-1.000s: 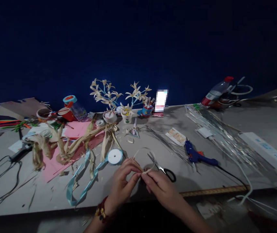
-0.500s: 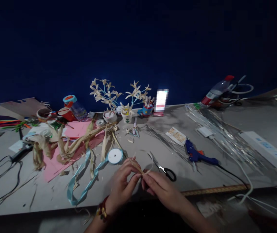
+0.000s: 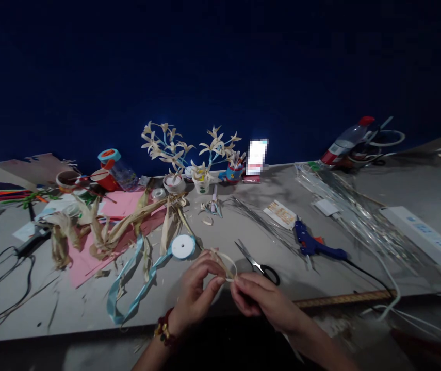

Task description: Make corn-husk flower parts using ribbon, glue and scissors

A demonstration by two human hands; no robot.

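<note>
Near the table's front edge, my left hand [image 3: 200, 282] is closed on a pale, thin piece that looks like dried corn husk [image 3: 226, 267]. My right hand [image 3: 257, 294] pinches the end of a narrow pale strip [image 3: 232, 262], which curves in a small loop between the two hands. Just beyond my right hand lie black-handled scissors [image 3: 257, 264], their blades slightly apart. A spool [image 3: 182, 247] of light blue ribbon [image 3: 133, 306] rests left of the hands, and a bunch of dried husks [image 3: 127, 231] lies farther left.
A blue glue gun [image 3: 316, 246] lies right of the scissors, by thin wires [image 3: 262, 221]. Husk flowers [image 3: 166, 144] stand in small pots [image 3: 174, 184] at the back. A power strip [image 3: 425, 234], bundled wires in plastic [image 3: 355, 216] and a tilted bottle [image 3: 346, 140] are at right.
The pale strip's loop has become smaller between my hands. My right hand has shifted slightly right, away from the left, which stays nearly in place.
</note>
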